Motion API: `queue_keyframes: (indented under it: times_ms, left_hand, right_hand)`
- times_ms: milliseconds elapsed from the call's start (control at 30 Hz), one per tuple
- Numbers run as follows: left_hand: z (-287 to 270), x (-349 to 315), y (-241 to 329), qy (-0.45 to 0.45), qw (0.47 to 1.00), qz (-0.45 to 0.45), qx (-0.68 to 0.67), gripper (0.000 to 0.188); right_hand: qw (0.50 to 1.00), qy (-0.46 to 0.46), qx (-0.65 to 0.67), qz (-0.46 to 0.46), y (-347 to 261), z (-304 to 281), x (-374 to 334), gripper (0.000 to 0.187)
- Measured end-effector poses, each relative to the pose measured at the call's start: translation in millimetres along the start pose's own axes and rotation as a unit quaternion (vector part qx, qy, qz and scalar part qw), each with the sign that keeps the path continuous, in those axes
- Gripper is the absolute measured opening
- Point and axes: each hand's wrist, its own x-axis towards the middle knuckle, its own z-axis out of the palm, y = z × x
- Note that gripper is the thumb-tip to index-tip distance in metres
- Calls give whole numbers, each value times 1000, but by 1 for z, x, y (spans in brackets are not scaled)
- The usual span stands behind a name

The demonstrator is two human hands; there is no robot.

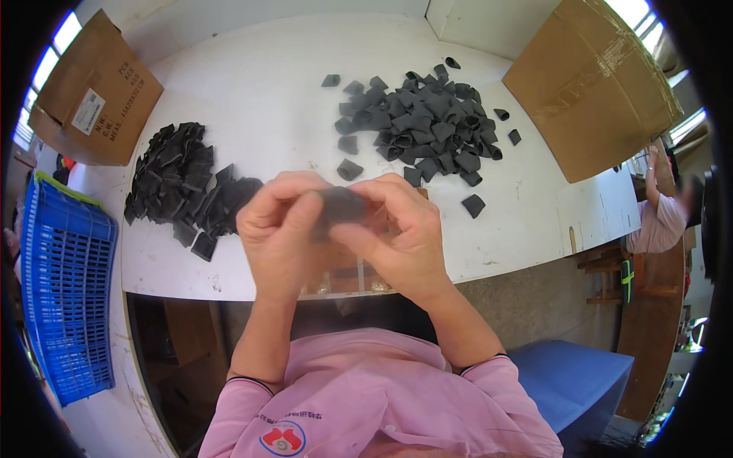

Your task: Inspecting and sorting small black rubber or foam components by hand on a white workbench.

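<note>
Between my two hands, raised above the near part of the white table (259, 99), is a small dark grey sleeve-like piece (342, 204). My left hand (279, 225) pinches its left end between thumb and fingers. The fingers of my right hand (405, 233) are closed on the other end, the thumb lying along its lower edge. Beyond my hands spreads a loose heap of dark grey short tubes (435, 114), several with their openings showing. On the left lies a pile of flatter black pieces (172, 175), reaching close to my left hand.
A brown carton (99, 91) stands at the far left, and a larger taped carton (592, 84) at the far right. Left of the table is a blue plastic basket (69, 282). A partitioned tray (359, 278) shows below my hands. Another person (660, 217) is at the right.
</note>
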Motion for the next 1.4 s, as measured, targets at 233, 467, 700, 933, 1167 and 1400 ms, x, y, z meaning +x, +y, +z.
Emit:
queue_keyframes:
  times_ms: [233,467,700,933,1167,1400]
  left_hand:
    - [-12,-4,-10,3,980,-79,-185,12]
    - [-21,-3,-10,-48,998,-46,-20,10]
    - [-13,8,11,-69,982,-43,173,6]
    - [-54,7,-11,21,937,-16,348,8]
    - [-110,-5,-56,-83,757,13,648,34]
    - [-120,-2,-84,-60,651,1,756,17]
  right_hand:
    - [1000,8,-16,-22,1,2,7,14]
    - [981,107,-104,-121,25,17,-6,13]
    - [977,1,-185,-102,10,5,1,12]
    - [972,-91,67,205,4,-15,26,17]
    - [949,43,163,266,43,-16,2,29]
    - [938,-74,123,314,34,16,-50,22]
